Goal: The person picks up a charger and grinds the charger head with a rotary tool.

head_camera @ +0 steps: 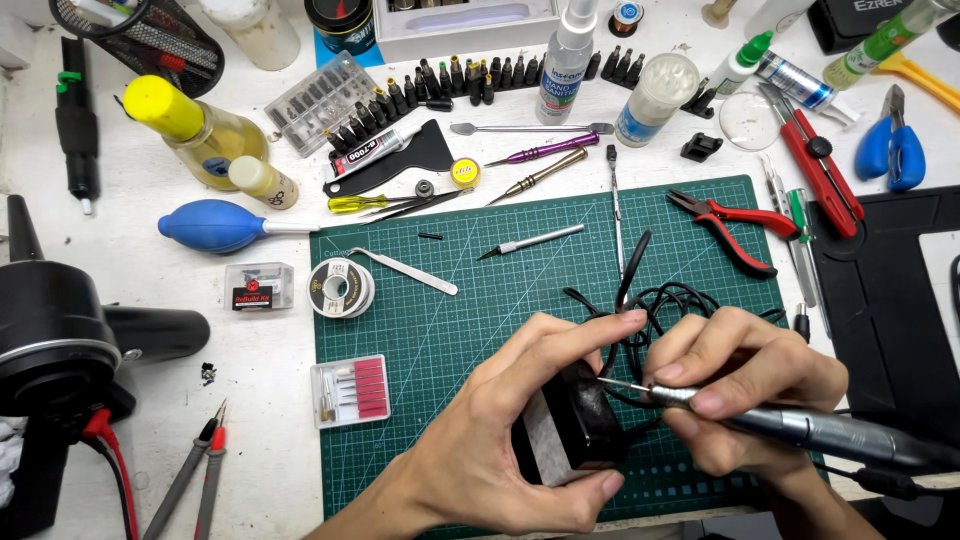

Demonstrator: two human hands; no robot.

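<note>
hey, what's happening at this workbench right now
A person is working over a green cutting mat. The left hand clasps a black adapter block with its black cable coiled behind. The right hand holds a grey rotary tool like a pen, its thin bit at the block's top edge. Pliers, tweezers and screwdrivers lie around.

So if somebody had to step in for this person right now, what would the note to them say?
Left hand: grips the black adapter on its edge, over the green mat.
Right hand: holds the rotary tool like a pen, bit tip on the adapter's top edge.
The adapter's cable lies coiled just behind the hands.
Done: tool set against the casing; whether any cut is made cannot be seen.
Left: the adapter looks closed, so the casing work seems mostly ahead.
</note>
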